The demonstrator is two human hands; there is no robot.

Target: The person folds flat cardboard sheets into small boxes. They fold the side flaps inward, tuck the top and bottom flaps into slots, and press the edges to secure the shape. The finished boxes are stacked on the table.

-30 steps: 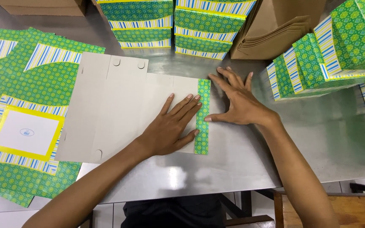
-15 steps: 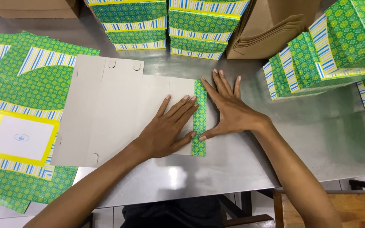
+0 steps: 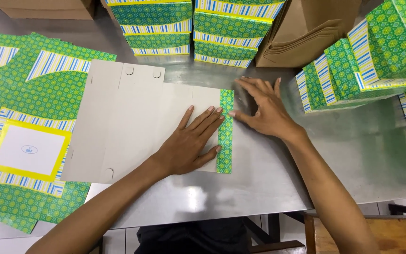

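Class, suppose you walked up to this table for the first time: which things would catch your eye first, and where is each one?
In the middle, a flat grey carton blank lies printed side down on the steel table, its folded green edge strip pressed by the left hand and right hand. Bright green patterned sheets spread at the left, and finished green boxes are stacked along the back and at the right.

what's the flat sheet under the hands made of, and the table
Flat sheet: looks like thin paperboard, matte grey on the upturned side, with creases, punched tabs and a printed green flap folded over. The left hand presses it flat. Table: probably stainless steel, going by its brushed grey surface with soft reflections.
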